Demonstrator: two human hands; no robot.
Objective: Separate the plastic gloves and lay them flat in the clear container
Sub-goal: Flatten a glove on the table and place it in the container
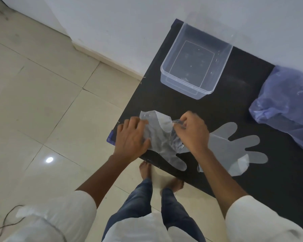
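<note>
A crumpled clear plastic glove (160, 135) lies at the near left corner of the black table (226, 109). My left hand (131, 137) presses on its left side with fingers curled over the plastic. My right hand (192, 131) pinches its right edge. One thumb of the glove sticks out toward the table's front edge. A second clear glove (234, 145) lies flat to the right, fingers spread, partly under my right wrist. The clear container (196, 62) stands at the back of the table and holds no gloves.
A bluish plastic bag (287, 105) lies at the table's right edge. The white wall runs right behind the container. A small blue object (110, 137) sits at the table's left corner. Tiled floor, my bare feet and a dark cable are below.
</note>
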